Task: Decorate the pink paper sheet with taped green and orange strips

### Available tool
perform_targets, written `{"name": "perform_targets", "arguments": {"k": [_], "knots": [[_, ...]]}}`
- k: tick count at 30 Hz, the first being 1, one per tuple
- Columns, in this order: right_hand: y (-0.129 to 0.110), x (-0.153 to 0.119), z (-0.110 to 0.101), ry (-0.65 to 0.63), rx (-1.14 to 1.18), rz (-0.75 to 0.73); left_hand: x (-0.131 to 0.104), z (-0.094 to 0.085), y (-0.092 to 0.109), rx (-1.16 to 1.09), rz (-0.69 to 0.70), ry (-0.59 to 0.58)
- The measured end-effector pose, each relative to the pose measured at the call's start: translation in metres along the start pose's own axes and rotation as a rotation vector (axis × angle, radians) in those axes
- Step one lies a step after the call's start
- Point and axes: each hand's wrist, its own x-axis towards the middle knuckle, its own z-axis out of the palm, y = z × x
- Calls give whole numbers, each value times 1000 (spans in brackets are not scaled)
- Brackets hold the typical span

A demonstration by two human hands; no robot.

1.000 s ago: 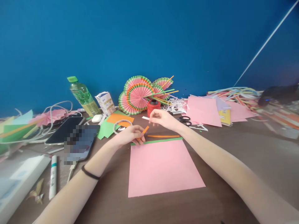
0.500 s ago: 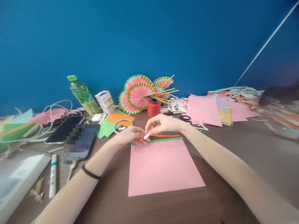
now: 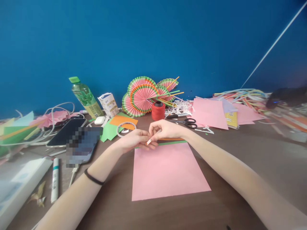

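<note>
Head view: found both hands over the far edge of the pink sheet [image 3: 168, 172], close together. Saw the right hand [image 3: 166, 128] with thumb and forefinger pressed together, pinching a short white strip [image 3: 150, 140] and slanting it down toward the left fingertips. Saw the left hand [image 3: 133, 138] by the sheet's far left corner, gripping a small orange piece [image 3: 147, 143] between thumb and fingers, the latter held loosely together. Could make out only a little orange under the white – could not tell of any full contact between them.

Placed the sheet near the middle of the tabletop [image 3: 235, 159], with a green strip [image 3: 172, 142] along its far edge. Logged a long orange strip [image 3: 171, 139] just beyond, partly hidden behind the right hand. Noted the red spool [image 3: 158, 112] toward the tabletop's far edge, with black-handled scissors [image 3: 190, 121] to its right and a tape roll [image 3: 117, 131] left of the hands.

Judged a steady left hand most useful here, with the orange held flat and the white lined up before any pressing. Favoured a light pinch near the very ends – rated creasing or skewing such narrow paper the likeliest fault.
</note>
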Motion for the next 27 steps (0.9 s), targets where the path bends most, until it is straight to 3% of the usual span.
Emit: {"name": "perform_targets", "arguments": {"k": [27], "knots": [[6,1,0,51,-50,23,0,-1,-1,-64,16,-30]]}}
